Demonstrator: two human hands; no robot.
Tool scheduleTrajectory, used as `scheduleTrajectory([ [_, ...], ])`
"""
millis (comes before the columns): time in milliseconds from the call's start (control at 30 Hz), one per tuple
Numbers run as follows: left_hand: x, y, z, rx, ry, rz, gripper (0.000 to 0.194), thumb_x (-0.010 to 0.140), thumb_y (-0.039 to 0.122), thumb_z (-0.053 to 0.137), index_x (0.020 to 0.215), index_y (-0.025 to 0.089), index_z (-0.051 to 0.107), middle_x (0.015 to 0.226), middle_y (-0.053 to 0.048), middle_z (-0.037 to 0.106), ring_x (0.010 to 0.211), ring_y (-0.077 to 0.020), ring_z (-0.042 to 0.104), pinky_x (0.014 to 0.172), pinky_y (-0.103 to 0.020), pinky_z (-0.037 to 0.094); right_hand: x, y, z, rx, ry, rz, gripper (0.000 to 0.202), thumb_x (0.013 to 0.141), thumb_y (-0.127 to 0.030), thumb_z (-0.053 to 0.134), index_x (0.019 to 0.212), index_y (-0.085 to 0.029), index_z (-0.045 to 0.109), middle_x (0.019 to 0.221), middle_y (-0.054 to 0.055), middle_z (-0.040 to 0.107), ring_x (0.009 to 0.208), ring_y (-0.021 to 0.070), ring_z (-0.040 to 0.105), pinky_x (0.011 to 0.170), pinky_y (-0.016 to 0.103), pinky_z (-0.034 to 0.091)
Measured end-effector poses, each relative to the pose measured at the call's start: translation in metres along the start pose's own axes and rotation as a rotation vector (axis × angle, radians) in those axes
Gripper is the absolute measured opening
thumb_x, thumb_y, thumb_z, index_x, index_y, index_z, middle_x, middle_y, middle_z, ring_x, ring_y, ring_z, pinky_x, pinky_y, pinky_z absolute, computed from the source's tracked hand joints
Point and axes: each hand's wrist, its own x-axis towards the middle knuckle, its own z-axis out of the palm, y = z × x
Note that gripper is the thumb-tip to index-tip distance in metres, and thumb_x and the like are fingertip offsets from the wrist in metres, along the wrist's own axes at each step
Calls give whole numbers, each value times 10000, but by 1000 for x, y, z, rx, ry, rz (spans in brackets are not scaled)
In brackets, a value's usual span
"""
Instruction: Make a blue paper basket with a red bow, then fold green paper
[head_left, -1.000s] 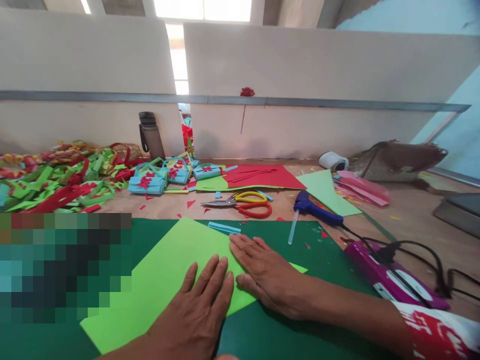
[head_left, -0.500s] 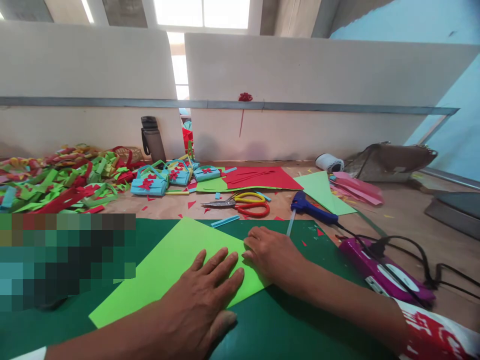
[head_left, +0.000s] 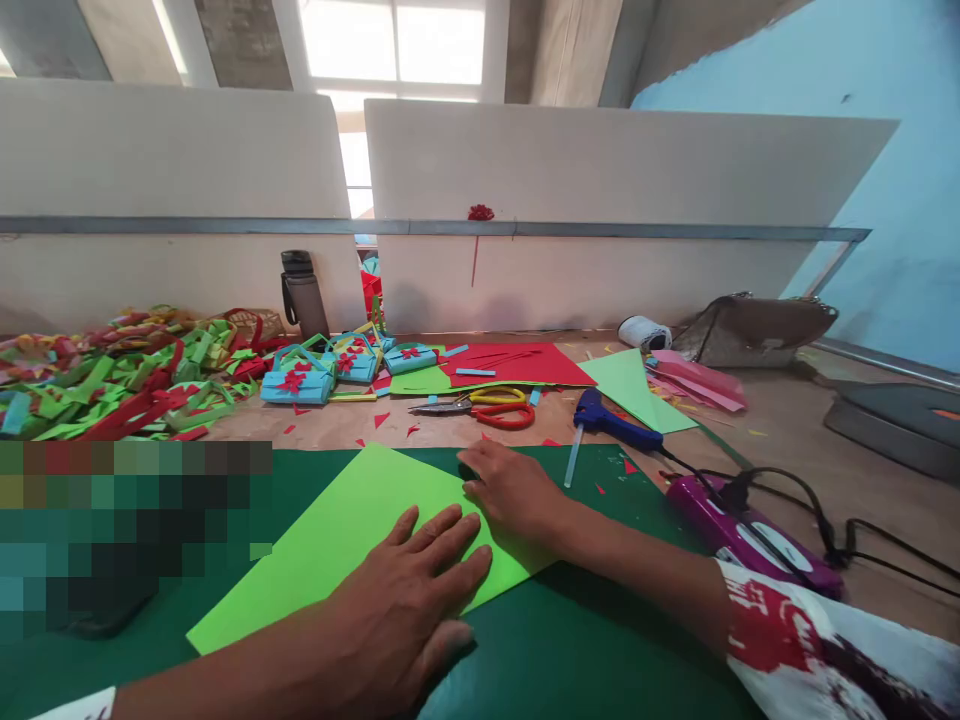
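Observation:
A light green sheet of paper (head_left: 330, 550) lies at a slant on a dark green mat (head_left: 600, 640). My left hand (head_left: 420, 590) rests flat on the sheet, fingers stretched and slightly spread. At the sheet's far right edge is my right hand (head_left: 517, 495), its fingers bent loosely to the left and a dark gap between them and the thumb. I see nothing held there. Scissors (head_left: 487, 408) with yellow and red handles lie just beyond the mat. A pale blue paper strip (head_left: 475, 372) is on the red paper (head_left: 540, 365).
A blue glue gun (head_left: 615, 425) lies right of my right hand, corded near a purple power strip (head_left: 757, 540). Blue paper bags (head_left: 298, 383), a bottle (head_left: 304, 295) and a heap of coloured paper pieces (head_left: 127, 380) stand back left. A handbag (head_left: 757, 330) sits back right.
My right hand has moved slightly left and away along the sheet's edge. The blue strip has gone from the mat's far edge; one now lies on the red paper. The view has shifted slightly.

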Motion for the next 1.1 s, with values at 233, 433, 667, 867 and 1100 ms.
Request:
scheduleTrajectory([
  [233,1,-1,4,87,81,87,366,938,284,417,1302,271,396,1453,-78,371,1334,-317,310,1032,-605,291,-16,-2,-18,36,-64,103,286,788,-334,580,1014,-167,628,853,86,672,828,237,608,626,276,360],
  [433,1,5,6,154,241,196,184,972,245,351,949,212,530,1035,-42,587,1014,-191,509,955,-386,369,-10,5,-25,200,-173,87,243,748,-396,593,732,-156,629,643,8,582,586,133,496,499,240,255],
  [667,-4,7,1,231,323,230,249,977,222,312,921,202,554,935,-59,609,914,-180,541,969,-377,363,-10,22,-25,508,-255,75,169,663,-288,637,599,-164,540,515,-76,436,506,72,376,462,207,250],
  [867,-3,2,3,266,346,227,217,967,191,342,1009,205,555,1051,-64,637,984,-188,559,1013,-412,341,-14,12,-19,749,-217,171,235,604,-238,673,801,-137,595,514,-78,482,453,69,420,429,189,311],
  [1100,-13,-18,-19,80,1047,23,500,844,277,602,1302,264,399,1364,-75,475,1317,-269,343,1105,-472,233,-26,1,-54,939,44,65,153,659,-229,602,791,-152,609,655,-7,623,620,141,603,575,251,475],
])
